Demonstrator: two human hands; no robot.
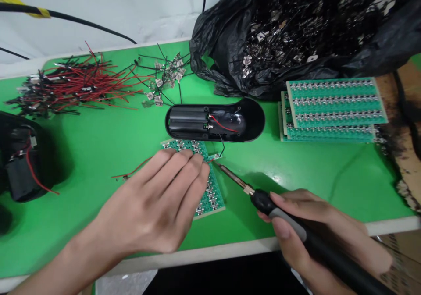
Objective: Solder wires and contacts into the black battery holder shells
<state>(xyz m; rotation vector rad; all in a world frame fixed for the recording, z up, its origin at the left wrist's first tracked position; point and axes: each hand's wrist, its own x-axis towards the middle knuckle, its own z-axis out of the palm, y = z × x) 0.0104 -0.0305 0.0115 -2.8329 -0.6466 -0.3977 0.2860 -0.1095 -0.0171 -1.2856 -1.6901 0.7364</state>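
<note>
My right hand (305, 225) is closed round a soldering iron (263, 200), whose tip meets a small circuit board strip (215, 156) at the edge of a green circuit board panel (212, 194). My left hand (161, 194) lies over that panel with fingers together, pinching a red wire (134, 170); the wire shows on both sides of the fingers, while the fingertips are partly hidden. Just beyond sits a black plastic housing (251, 117) with two dark cylinders in a holder. A black wire (223, 146) runs from the housing to the strip.
Red and black wires (95, 84) lie heaped at the back left, beside small metal tabs (167, 73) with leads. A black plastic bag (223, 36) of similar parts stands behind. Stacked circuit board panels (337, 102) are at right; another black housing (19, 154) is at left.
</note>
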